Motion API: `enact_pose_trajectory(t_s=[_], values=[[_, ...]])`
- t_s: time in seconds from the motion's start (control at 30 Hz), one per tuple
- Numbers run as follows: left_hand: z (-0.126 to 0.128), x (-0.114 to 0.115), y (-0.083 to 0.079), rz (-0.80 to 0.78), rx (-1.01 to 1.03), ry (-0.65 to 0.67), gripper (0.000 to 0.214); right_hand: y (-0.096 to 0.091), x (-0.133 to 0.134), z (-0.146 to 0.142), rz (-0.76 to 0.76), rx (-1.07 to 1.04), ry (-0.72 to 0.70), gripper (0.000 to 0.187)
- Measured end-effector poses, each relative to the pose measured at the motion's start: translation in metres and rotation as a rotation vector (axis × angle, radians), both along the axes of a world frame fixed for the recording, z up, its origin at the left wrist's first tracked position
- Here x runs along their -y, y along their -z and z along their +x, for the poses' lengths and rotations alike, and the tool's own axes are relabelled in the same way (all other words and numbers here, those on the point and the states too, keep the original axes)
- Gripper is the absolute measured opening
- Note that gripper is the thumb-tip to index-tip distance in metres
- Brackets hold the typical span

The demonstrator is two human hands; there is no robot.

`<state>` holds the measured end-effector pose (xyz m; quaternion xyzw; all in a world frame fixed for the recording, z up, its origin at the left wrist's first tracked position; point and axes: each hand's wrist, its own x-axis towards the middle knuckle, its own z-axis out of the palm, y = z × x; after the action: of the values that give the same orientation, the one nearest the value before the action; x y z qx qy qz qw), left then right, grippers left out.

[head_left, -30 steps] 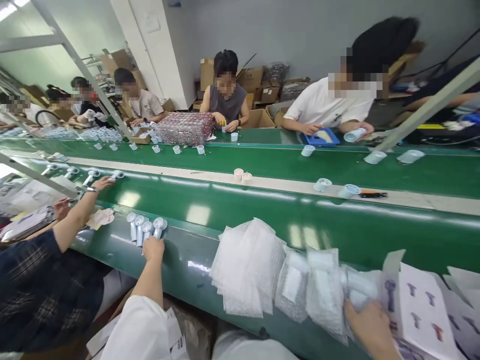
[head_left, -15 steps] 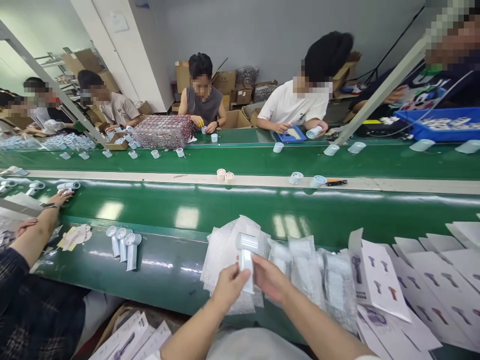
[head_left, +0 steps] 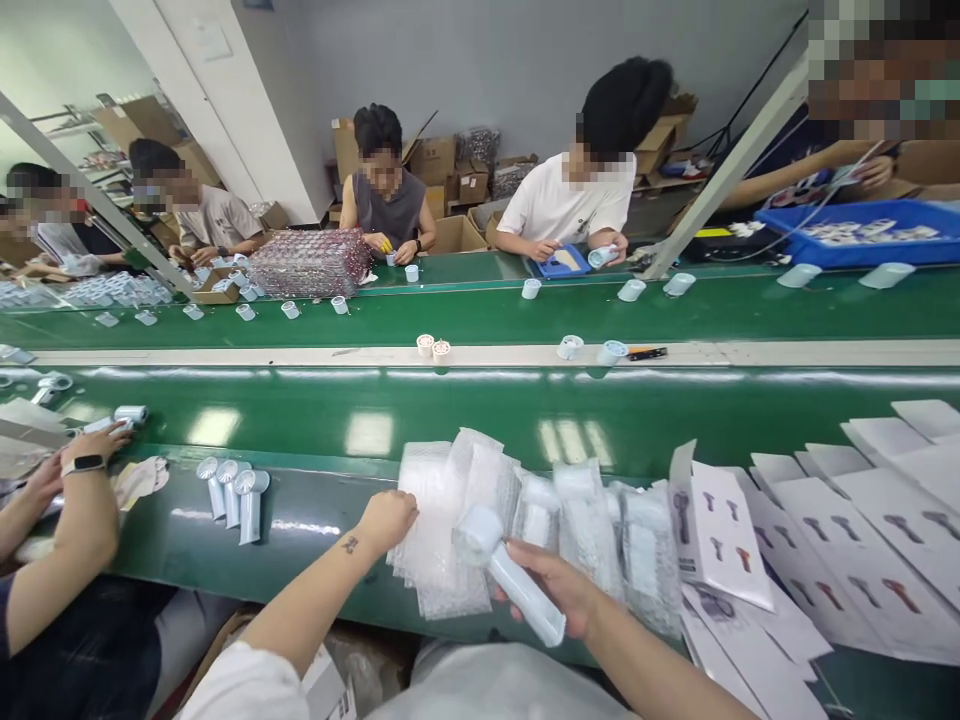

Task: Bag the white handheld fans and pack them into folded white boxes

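Far left: a co-worker's hand (head_left: 114,436), watch on the wrist, at a pale fan on the green belt (head_left: 285,410). Next, three fans (head_left: 250,505) side by side on the worktop (head_left: 319,492) — heads away from the wearer, handles toward the near edge. Left hand (head_left: 388,520): fingers curled at the left edge of the bubble bags (head_left: 435,575); can't tell if that grip is pinched on one or just touching. Light-blue fan (head_left: 527,588) is in the right hand (head_left: 559,585), above the near right part of the bag stack. Long axis diagonal — head up-left, away from the wearer, handle end down-right, toward the body. Right grip clamped on the handle, just below the head. Right of that: bagged fans (head_left: 590,530) in a row, then white boxes (head_left: 726,545) with fan pictures, leaning and overlapping.
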<state>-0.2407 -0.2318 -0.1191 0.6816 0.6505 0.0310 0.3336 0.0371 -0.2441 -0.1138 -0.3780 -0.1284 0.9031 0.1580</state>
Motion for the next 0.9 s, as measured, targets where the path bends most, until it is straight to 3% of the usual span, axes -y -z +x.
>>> enact_pose_trajectory(t_s=[0.17, 0.43, 0.57, 0.67, 0.77, 0.83, 0.9], values=[[0.037, 0.037, -0.021, -0.091, 0.303, -0.199, 0.021, -0.010, 0.011, -0.010, 0.021, -0.159, -0.228, 0.076], [0.087, 0.063, -0.045, -0.174, 0.766, -0.331, 0.015, -0.016, 0.010, 0.007, 0.052, -0.125, -0.268, 0.052], [0.105, 0.074, -0.047, -0.172, 0.974, -0.450, 0.013, -0.019, 0.015, 0.015, 0.056, -0.137, -0.263, 0.043], [0.113, 0.082, -0.040, -0.157, 1.048, -0.618, 0.026, -0.023, 0.017, 0.020, 0.087, -0.116, -0.229, 0.038], [0.115, 0.087, -0.034, -0.119, 1.087, -0.871, 0.036, -0.028, 0.020, 0.029, 0.158, -0.110, -0.226, 0.046], [0.114, 0.087, -0.036, -0.059, 1.088, -0.993, 0.036, -0.031, 0.022, 0.037, 0.203, -0.086, -0.250, 0.052], [0.113, 0.088, -0.043, 0.034, 1.077, -1.024, 0.034, -0.034, 0.024, 0.044, 0.226, -0.038, -0.255, 0.053]])
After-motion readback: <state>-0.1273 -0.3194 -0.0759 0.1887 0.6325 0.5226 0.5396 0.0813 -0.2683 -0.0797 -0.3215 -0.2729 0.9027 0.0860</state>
